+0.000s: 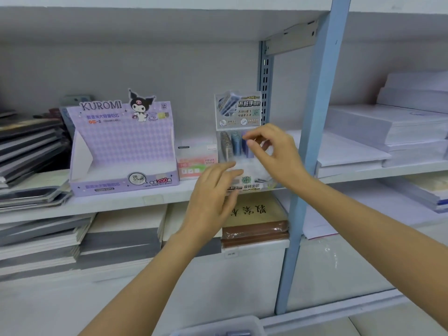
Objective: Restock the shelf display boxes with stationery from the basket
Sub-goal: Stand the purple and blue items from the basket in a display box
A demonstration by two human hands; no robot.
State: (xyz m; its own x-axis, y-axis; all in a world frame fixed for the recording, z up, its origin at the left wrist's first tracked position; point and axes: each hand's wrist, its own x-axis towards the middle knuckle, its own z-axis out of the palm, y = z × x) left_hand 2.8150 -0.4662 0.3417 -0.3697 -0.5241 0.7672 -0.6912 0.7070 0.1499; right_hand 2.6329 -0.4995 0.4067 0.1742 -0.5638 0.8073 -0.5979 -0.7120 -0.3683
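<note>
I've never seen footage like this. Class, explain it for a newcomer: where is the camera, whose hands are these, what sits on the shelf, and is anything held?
One picture, from a camera worn on a person's head, looking down at their own bare hands; no machine. On the shelf stand a purple Kuromi box, a small pink box and a grey box of small cases. The left hand lays straight fingers on the grey box's front. The right hand seems to pinch a purple case inside. The basket rim shows at the bottom.
</note>
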